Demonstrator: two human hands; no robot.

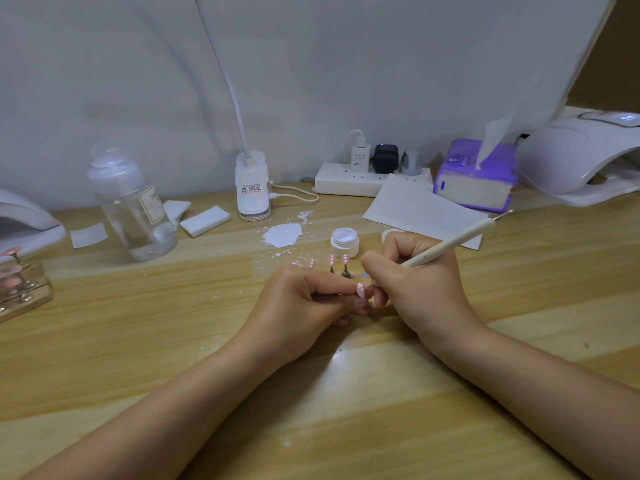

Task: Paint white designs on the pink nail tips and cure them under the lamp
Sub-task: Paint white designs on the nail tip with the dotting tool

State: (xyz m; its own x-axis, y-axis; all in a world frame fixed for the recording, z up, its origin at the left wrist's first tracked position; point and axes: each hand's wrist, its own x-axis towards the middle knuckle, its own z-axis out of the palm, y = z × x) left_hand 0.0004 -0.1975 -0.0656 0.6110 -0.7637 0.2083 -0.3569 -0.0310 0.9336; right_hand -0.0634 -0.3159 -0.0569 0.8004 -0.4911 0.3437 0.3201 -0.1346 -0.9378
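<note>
My left hand (304, 299) pinches a small holder carrying a pink nail tip (361, 289) with white dots on it. My right hand (412, 285) grips a white dotting pen (450, 244), whose lower end meets that tip. Just behind my hands stand other pink dotted nail tips (331, 260) on little stands. An open white paint jar (344, 241) sits beyond them, its lid (389, 233) partly hidden by my right hand. A white curing lamp (585, 157) stands at the far right.
A white paint splash (282, 234) marks the wooden table. A clear bottle (133, 206), foam pads (205, 220), a desk-lamp base (252, 187), a power strip (367, 178), paper (419, 209), a purple tissue pack (476, 174), a second lamp (24, 220) and a nail-stand rack (20, 289) surround it.
</note>
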